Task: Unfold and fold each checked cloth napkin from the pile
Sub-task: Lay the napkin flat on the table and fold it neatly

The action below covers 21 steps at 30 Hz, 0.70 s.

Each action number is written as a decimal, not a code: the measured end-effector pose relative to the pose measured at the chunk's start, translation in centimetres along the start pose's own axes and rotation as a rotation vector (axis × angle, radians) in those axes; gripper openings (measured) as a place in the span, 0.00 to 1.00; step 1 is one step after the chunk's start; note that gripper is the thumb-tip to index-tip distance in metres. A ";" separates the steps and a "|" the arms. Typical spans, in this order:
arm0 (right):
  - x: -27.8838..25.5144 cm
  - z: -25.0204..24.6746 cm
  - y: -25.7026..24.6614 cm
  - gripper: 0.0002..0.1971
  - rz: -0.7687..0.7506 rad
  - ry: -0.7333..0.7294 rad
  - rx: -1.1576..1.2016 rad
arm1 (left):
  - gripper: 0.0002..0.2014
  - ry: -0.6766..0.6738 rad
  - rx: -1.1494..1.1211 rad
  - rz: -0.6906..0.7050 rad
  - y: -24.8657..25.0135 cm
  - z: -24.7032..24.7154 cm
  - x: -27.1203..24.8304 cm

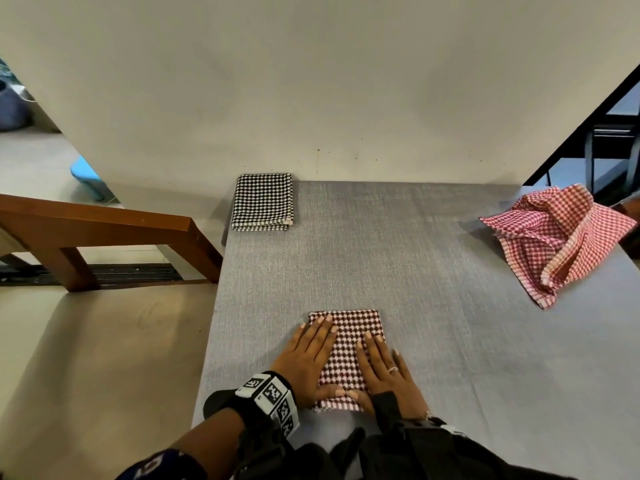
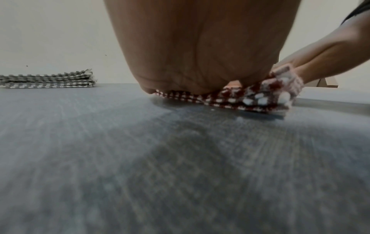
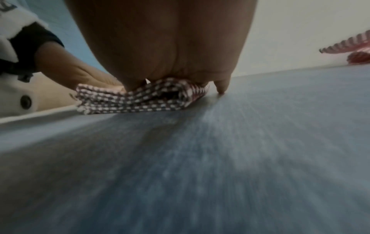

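A dark red checked napkin (image 1: 349, 344), folded into a small rectangle, lies near the front of the grey table (image 1: 415, 258). My left hand (image 1: 308, 358) lies flat on its left half with straight fingers. Flat on the right half is my right hand (image 1: 388, 368), its little finger on the table. Both thumbs meet at the napkin's near edge. In the left wrist view the napkin (image 2: 230, 98) shows under my palm (image 2: 196, 47); in the right wrist view its layered edge (image 3: 136, 101) shows under my right palm (image 3: 170, 39).
A folded black checked napkin (image 1: 262, 202) sits at the table's far left corner, also seen in the left wrist view (image 2: 48, 79). A crumpled red checked napkin (image 1: 557, 237) lies at the right edge. A wooden rail (image 1: 104, 230) stands left of the table. A wall backs the table.
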State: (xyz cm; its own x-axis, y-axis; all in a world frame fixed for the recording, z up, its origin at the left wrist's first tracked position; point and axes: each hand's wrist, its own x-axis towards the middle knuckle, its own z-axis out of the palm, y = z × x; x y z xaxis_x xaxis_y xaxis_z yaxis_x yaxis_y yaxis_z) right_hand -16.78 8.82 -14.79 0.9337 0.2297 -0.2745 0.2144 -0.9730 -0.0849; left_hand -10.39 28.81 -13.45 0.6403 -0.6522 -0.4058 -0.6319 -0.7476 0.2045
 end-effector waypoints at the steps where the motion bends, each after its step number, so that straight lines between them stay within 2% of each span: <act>1: 0.2 0.1 -0.1 0.39 0.020 0.007 0.014 | 0.47 -0.028 -0.011 -0.003 -0.1 -0.2 0.1; 2: 0.4 -0.2 -0.3 0.39 0.047 0.035 0.043 | 0.47 -0.042 -0.002 -0.010 0.1 -0.4 0.1; 4: 0.4 -1.6 -0.7 0.37 0.117 0.144 0.155 | 0.46 0.108 0.063 -0.007 1.5 -1.7 -0.3; 6: -0.2 -3.2 -0.8 0.29 0.228 0.266 0.385 | 0.38 0.262 0.073 0.033 2.9 -2.8 -0.7; 7: -0.4 -4.0 -0.7 0.26 0.296 0.293 0.489 | 0.33 0.258 0.052 0.065 3.7 -3.2 -1.0; 8: -0.6 -4.6 -0.4 0.24 0.368 0.250 0.584 | 0.28 0.255 0.008 0.088 4.3 -3.4 -1.3; 10: -0.5 -5.3 -0.1 0.22 0.491 0.104 0.771 | 0.28 0.241 -0.057 0.057 5.0 -3.9 -1.9; 12: 0.0 -5.9 -0.1 0.24 0.572 -0.001 0.952 | 0.28 0.183 -0.111 0.054 4.7 -3.5 -2.0; 15: 0.9 -6.7 -0.2 0.21 0.635 -0.120 1.082 | 0.19 0.177 -0.199 -0.012 4.5 -3.7 -1.5; 17: 1.0 -7.6 -0.3 0.14 0.618 -0.131 1.159 | 0.17 0.179 -0.370 -0.066 4.6 -4.2 -1.3; 19: 0.8 -8.9 -0.9 0.08 0.568 -0.057 1.180 | 0.16 0.171 -0.647 -0.123 4.7 -5.5 -1.3; 21: 0.2 -10.7 -2.2 0.08 0.461 0.050 1.138 | 0.13 0.180 -0.978 -0.161 5.0 -7.3 -2.0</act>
State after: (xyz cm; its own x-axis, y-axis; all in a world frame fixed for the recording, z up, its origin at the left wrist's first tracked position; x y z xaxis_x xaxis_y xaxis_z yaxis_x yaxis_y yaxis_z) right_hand -14.01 10.76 -4.37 0.8714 -0.1563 -0.4651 -0.4874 -0.3846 -0.7839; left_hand -11.66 25.50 -5.13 0.7938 -0.4835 -0.3690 0.0521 -0.5504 0.8333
